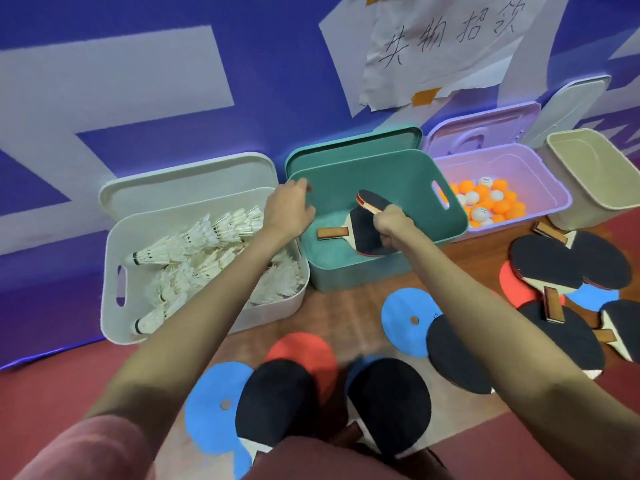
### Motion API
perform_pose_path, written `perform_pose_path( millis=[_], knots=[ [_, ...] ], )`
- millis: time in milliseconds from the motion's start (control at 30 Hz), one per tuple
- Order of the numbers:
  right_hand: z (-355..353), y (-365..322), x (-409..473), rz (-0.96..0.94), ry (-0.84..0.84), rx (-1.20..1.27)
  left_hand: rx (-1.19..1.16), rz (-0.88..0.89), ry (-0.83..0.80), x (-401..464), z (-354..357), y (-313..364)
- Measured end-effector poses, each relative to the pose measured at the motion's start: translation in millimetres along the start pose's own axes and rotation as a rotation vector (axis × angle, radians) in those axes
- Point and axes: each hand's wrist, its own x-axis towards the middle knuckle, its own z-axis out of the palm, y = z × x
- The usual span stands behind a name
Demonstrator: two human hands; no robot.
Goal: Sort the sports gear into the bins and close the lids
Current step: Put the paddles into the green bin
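Observation:
A green bin [450, 216] stands open in the middle, its lid [353, 147] leaning on the wall behind. One black paddle [363, 233] lies inside it. My right hand [393, 226] grips the handle of a second black paddle [372, 201] and holds it over the bin's inside. My left hand [289, 207] rests at the bin's left rim, fingers slightly curled. To the left, a white bin [114, 271] holds several shuttlecocks [194, 258]. A purple bin [540, 174] on the right holds several orange and white balls [485, 202].
Several black paddles lie on the floor: a pile at right [568, 268], one [453, 351] under my right forearm, two near my knees [277, 400] [389, 407]. Blue and red discs [405, 320] lie among them. A beige bin [595, 178] stands far right. Paper sign [446, 46] on the wall.

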Motion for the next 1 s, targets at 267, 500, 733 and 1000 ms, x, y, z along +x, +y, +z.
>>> perform_pose_path(
  millis=[267, 500, 733, 1000],
  knots=[
    [48, -7, -2, 0.002, 0.099, -0.310, -0.160, 0.023, 0.084, -61, -31, -32],
    [71, -15, 1, 0.060, 0.019, -0.372, -0.217, -0.041, 0.147, -95, -44, -49],
    [101, -3, 71, 0.008, -0.198, -0.236, -0.278, -0.084, 0.217, -130, -41, -58],
    [61, -22, -56, -0.247, 0.105, -0.168, -0.382, -0.082, 0.311, -170, -24, -58]
  ],
)
